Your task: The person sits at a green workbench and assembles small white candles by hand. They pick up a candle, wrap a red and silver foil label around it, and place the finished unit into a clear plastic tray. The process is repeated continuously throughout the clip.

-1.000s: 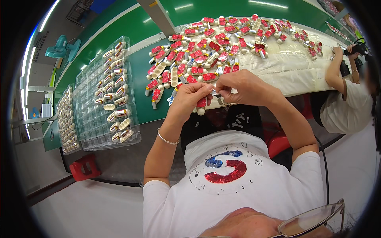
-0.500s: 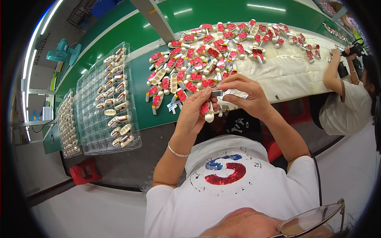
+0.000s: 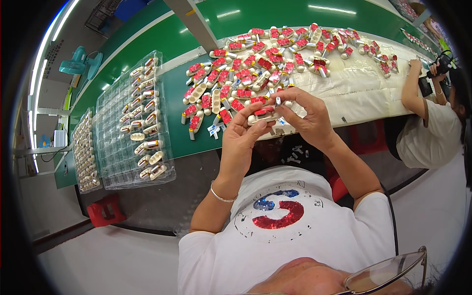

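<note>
My left hand (image 3: 241, 136) is closed on a small cream rounded piece with a red label (image 3: 264, 112), held level above the near table edge. At the right end of that piece, my right hand (image 3: 312, 120) pinches a small silver-white tab (image 3: 278, 101) between thumb and fingers. Whether the tab is still fixed to the piece is hard to tell. Beyond my hands spreads a loose pile of similar red-labelled pieces (image 3: 243, 93), many with silver ends. A small heap of blue-and-white scraps (image 3: 213, 130) lies left of my hands.
At left stands a clear compartment tray (image 3: 110, 142), partly filled with cream pieces. A fuller tray (image 3: 86, 157) is farther left. A metal post (image 3: 194, 22) rises behind the pile. A red stool (image 3: 105, 211) stands below, and a co-worker (image 3: 427, 128) sits at right.
The held piece has turned from pointing downward to lying level. My right hand has come in from beside it and its fingers now meet at the piece's right end.
</note>
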`<act>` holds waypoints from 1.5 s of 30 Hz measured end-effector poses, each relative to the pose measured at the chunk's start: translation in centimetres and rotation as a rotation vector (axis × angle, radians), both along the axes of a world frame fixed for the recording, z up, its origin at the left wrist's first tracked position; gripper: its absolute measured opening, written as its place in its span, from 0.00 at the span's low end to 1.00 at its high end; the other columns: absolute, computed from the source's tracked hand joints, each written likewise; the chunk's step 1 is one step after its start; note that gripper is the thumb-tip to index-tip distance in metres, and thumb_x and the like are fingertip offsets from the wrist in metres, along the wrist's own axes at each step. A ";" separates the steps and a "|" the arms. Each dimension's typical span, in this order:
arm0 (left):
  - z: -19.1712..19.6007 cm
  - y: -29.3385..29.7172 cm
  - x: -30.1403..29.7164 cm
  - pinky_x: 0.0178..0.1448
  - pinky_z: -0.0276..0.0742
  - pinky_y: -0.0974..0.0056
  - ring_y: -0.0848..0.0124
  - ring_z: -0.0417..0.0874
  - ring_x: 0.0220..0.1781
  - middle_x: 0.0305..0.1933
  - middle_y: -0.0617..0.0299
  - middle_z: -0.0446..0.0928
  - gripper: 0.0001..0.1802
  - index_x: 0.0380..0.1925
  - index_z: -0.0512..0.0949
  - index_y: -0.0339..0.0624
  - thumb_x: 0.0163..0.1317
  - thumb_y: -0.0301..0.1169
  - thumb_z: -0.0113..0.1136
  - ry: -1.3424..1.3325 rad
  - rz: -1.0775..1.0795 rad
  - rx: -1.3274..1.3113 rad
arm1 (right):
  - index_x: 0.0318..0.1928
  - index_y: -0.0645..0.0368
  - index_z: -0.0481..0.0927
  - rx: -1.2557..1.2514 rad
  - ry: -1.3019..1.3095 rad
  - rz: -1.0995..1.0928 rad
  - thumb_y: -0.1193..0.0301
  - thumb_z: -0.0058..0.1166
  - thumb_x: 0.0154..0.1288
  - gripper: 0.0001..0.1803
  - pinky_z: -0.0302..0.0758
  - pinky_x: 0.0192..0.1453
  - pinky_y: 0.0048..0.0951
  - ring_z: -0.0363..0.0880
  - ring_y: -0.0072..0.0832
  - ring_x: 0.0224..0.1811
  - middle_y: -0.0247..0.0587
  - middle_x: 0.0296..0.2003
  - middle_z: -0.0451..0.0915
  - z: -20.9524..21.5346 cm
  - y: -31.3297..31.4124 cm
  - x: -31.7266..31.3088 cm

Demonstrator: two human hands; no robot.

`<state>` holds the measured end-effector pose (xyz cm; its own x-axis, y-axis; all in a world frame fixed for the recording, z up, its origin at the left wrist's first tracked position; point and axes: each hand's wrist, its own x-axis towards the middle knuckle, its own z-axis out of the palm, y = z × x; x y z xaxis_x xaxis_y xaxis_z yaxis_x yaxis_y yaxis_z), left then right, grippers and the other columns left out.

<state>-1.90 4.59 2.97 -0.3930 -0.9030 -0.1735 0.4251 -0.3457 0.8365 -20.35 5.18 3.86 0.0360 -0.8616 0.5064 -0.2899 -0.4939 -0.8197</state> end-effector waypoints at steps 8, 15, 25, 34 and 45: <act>-0.2 0.5 0.4 0.62 0.75 0.68 0.72 0.77 0.58 0.59 0.57 0.74 0.23 0.59 0.73 0.36 0.63 0.17 0.58 -0.227 0.060 -0.280 | 0.46 0.61 0.81 -0.017 0.181 0.010 0.80 0.59 0.60 0.13 0.78 0.41 0.31 0.82 0.34 0.38 0.41 0.38 0.81 1.1 0.4 0.7; 0.2 0.7 0.5 0.63 0.73 0.67 0.71 0.76 0.60 0.60 0.57 0.74 0.21 0.56 0.75 0.37 0.62 0.17 0.59 -0.299 0.112 -0.414 | 0.46 0.59 0.82 -0.157 0.313 -0.061 0.77 0.62 0.58 0.14 0.78 0.41 0.32 0.82 0.35 0.37 0.39 0.37 0.82 1.5 0.0 0.9; 1.3 0.6 1.0 0.56 0.76 0.71 0.76 0.80 0.49 0.48 0.56 0.80 0.18 0.53 0.76 0.30 0.62 0.18 0.59 -0.175 0.169 -0.246 | 0.45 0.54 0.86 -0.175 0.266 0.051 0.75 0.65 0.55 0.15 0.77 0.41 0.30 0.80 0.32 0.39 0.37 0.37 0.84 1.3 -0.6 0.7; 0.9 0.9 1.6 0.58 0.78 0.69 0.73 0.79 0.54 0.54 0.55 0.78 0.18 0.54 0.76 0.31 0.64 0.19 0.60 -0.209 0.113 -0.301 | 0.46 0.54 0.85 -0.133 0.245 0.096 0.76 0.64 0.58 0.14 0.77 0.40 0.30 0.80 0.32 0.39 0.37 0.38 0.83 1.2 -0.1 1.1; 0.2 0.7 1.2 0.54 0.78 0.72 0.76 0.81 0.50 0.53 0.53 0.80 0.15 0.50 0.78 0.31 0.62 0.20 0.63 -0.241 0.151 -0.253 | 0.50 0.56 0.82 -0.190 0.402 0.041 0.77 0.62 0.57 0.18 0.78 0.44 0.34 0.80 0.36 0.42 0.41 0.41 0.80 -0.4 0.2 1.5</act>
<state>-0.72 5.24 3.12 -0.2276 -0.9737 -0.0089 0.2357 -0.0640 0.9697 -18.82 5.42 3.47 0.2947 -0.7482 0.5945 -0.5445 -0.6427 -0.5390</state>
